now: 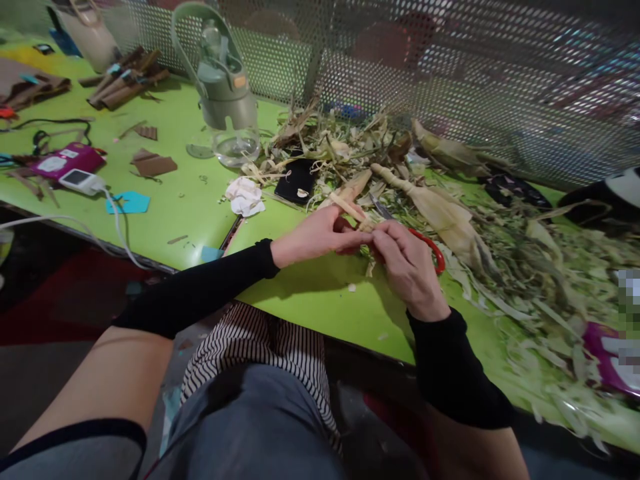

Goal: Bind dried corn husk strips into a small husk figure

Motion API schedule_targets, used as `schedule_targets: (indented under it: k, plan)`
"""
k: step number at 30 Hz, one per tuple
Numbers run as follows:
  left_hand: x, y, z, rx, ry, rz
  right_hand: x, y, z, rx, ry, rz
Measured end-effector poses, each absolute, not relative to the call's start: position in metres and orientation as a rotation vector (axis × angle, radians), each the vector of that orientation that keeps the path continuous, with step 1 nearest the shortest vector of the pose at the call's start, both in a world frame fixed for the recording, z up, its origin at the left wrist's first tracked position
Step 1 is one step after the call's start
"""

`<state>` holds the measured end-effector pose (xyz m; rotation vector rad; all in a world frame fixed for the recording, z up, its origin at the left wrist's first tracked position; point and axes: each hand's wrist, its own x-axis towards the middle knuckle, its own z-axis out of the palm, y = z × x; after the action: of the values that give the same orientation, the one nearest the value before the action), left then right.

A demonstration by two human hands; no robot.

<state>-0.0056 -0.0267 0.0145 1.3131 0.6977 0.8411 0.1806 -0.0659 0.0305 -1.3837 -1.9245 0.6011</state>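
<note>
My left hand (320,233) is closed, thumb and fingers pinching a pale strip of dried corn husk (349,205). Its fingertips meet those of my right hand (410,270), which grips the same husk at its lower end. Just behind the right hand lie scissors with red handles (436,252); their blades point up and left, and the hand hides their middle. A larger husk bundle (443,210) with a wrapped, narrow tip rests to the right. Beyond my left hand is a black phone (296,180) with husk scraps on it.
Loose husk shreds (545,267) cover the right side and back. A crumpled tissue (245,197), a green bottle (225,87), brown rolls (125,77) and a white device with a cable (83,181) stand or lie leftward. A perforated metal screen (320,53) borders the green table's back.
</note>
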Motion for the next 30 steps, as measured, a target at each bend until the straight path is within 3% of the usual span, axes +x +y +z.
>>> schedule_targets:
  k: [12, 21, 30]
  plan:
    - [-0.01, -0.023, 0.015, 1.413, 0.616, 0.8, 0.177, -0.064, 0.033, -1.298, -2.055, 0.756]
    - [-0.002, -0.018, 0.013, 1.369, 0.744, 0.925, 0.173, -0.06, 0.022, -1.213, -2.051, 0.546]
    - [-0.008, 0.0, 0.025, 1.249, 0.796, 0.712, 0.175, -0.054, 0.019, -1.184, -2.002, 0.641]
